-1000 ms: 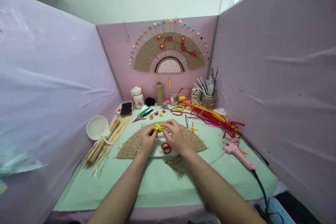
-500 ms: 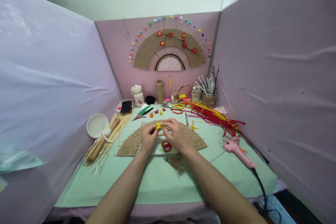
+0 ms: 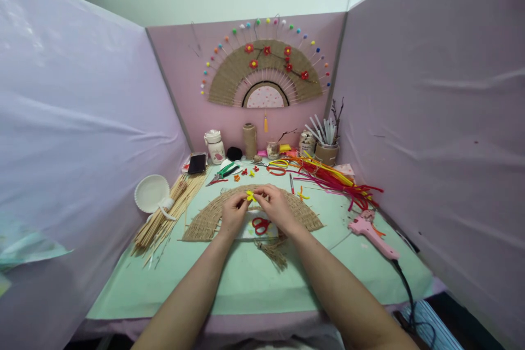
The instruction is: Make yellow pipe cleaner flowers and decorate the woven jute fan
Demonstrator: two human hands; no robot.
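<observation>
Between my two hands is a small yellow pipe-cleaner flower (image 3: pixel 251 196), its petals sticking up above my fingertips. My left hand (image 3: pixel 234 213) pinches it from the left, and my right hand (image 3: pixel 274 205) has its fingers closed on it from the right. Both are held over a woven twine fan (image 3: pixel 202 222) lying on the table. Red-handled scissors (image 3: pixel 261 226) rest on the fan's pale patterned centre, below my hands. A twine tassel (image 3: pixel 275 254) hangs off the fan's lower edge. My fingers partly cover the flower and the fan's middle.
Bundled sticks (image 3: pixel 174 213) and a white paper plate (image 3: pixel 151 194) lie left. Green-handled pliers (image 3: pixel 225 172) and small flowers (image 3: pixel 245 172) sit behind the fan. Pipe cleaners (image 3: pixel 332 178) and a pink glue gun (image 3: pixel 373 236) with its cord are right. A decorated fan (image 3: pixel 229 76) hangs on the back panel.
The yellow flower has turned slightly between my fingers, and both hands stay in nearly the same place. The whole view has tilted a little downward.
</observation>
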